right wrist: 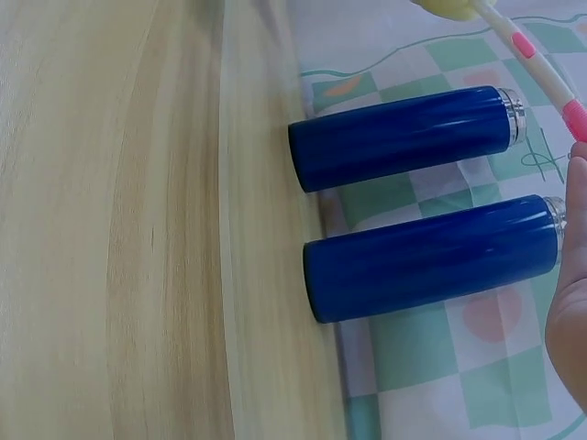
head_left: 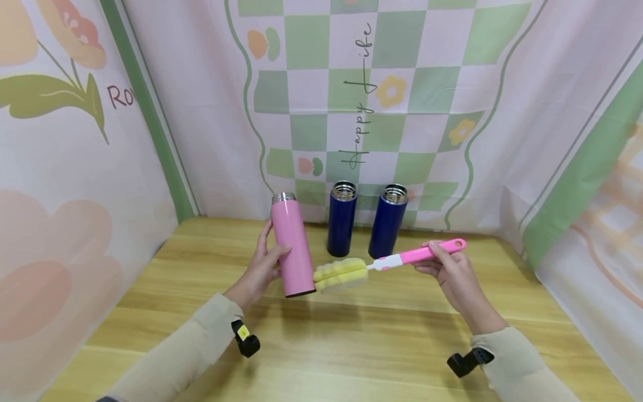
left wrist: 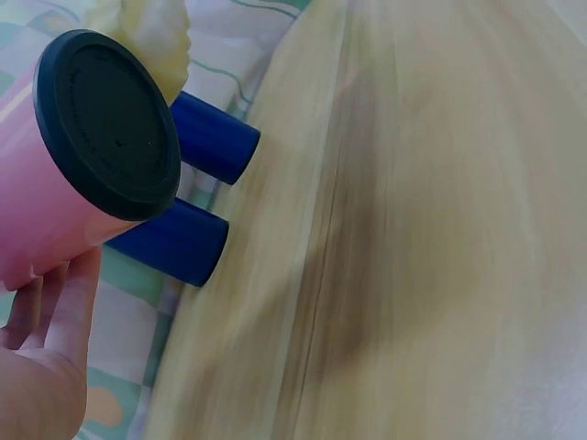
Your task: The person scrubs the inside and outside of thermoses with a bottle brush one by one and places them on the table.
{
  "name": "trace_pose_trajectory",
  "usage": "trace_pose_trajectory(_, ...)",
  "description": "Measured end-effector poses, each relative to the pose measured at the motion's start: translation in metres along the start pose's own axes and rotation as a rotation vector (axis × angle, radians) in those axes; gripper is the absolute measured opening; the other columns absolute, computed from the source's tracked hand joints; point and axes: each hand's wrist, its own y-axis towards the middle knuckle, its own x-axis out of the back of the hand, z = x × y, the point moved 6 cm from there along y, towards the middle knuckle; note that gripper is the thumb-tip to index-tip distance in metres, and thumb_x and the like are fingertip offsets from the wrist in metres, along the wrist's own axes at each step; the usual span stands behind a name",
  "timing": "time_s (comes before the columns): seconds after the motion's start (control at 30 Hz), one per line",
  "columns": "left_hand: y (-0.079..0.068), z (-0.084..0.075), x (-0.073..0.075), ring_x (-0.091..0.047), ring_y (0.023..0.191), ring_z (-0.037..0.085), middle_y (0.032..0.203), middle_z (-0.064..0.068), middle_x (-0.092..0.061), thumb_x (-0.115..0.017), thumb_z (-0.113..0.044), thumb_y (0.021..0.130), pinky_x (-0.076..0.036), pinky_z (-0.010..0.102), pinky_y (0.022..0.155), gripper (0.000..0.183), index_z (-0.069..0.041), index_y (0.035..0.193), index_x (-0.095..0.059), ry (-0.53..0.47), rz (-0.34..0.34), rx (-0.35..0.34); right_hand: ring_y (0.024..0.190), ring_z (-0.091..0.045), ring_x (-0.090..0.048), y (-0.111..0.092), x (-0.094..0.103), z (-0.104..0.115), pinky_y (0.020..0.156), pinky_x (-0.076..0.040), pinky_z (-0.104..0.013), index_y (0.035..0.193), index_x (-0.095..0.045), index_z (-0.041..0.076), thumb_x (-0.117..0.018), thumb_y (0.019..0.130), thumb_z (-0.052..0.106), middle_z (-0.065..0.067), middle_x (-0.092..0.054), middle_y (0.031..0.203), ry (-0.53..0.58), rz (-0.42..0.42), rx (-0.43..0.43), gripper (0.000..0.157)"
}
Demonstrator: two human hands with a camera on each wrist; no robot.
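My left hand [head_left: 261, 273] grips a pink bottle [head_left: 295, 248], lidless with a silver neck, and holds it slightly tilted above the table. Its dark round base [left wrist: 115, 128] faces the left wrist view. In my right hand [head_left: 449, 273] is the pink handle of a bottle brush [head_left: 417, 255], pinched between thumb and fingers. The yellow and white sponge head [head_left: 341, 274] points left and overlaps the lower side of the pink bottle in the head view. Behind the brush stand two dark blue bottles, one on the left [head_left: 341, 220] and one on the right [head_left: 388, 223], both with open tops.
The wooden table [head_left: 321, 346] spreads under both hands. A printed curtain [head_left: 372, 89] with green checks hangs right behind the blue bottles, and more patterned cloth closes off the left and right sides.
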Motion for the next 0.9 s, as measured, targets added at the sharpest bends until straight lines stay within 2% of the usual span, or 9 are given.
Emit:
trace_pose_trajectory(0.27,0.0014,0.0055,-0.0028,-0.059,0.117,0.039,0.139,0.024,-0.051,-0.077,-0.027,0.090,-0.051,0.053,0.093,0.099,-0.047,0.157,-0.007,0.003,-0.033,0.029,0.086,-0.021,-0.073,0.0002,-0.0037,-0.0016,0.077,-0.058,-0.030,0.106,-0.070,0.000,-0.044,0.107,0.008,-0.015,-0.074,0.097,-0.026,-0.028,-0.003,0.027)
trace_pose_trajectory(0.67,0.0007,0.0063,-0.0048,-0.056,0.118,0.039,0.140,0.021,-0.046,-0.076,-0.023,0.089,-0.051,0.053,0.092,0.099,-0.044,0.158,-0.008,0.009,-0.023,0.014,0.086,-0.022,-0.074,0.0050,-0.0015,-0.0016,0.077,-0.057,-0.029,0.106,-0.068,-0.001,-0.045,0.107,0.009,-0.016,-0.074,0.097,0.001,-0.069,0.022,0.025)
trace_pose_trajectory(0.9,0.0016,0.0095,-0.0068,-0.058,0.115,0.037,0.137,0.019,-0.049,-0.076,-0.023,0.089,-0.052,0.053,0.091,0.096,-0.048,0.156,-0.013,0.022,-0.005,0.022,0.087,-0.021,-0.073,0.0099,0.0014,-0.0010,0.078,-0.057,-0.030,0.108,-0.064,-0.004,-0.047,0.107,0.011,-0.015,-0.074,0.097,-0.009,-0.131,0.041,0.023)
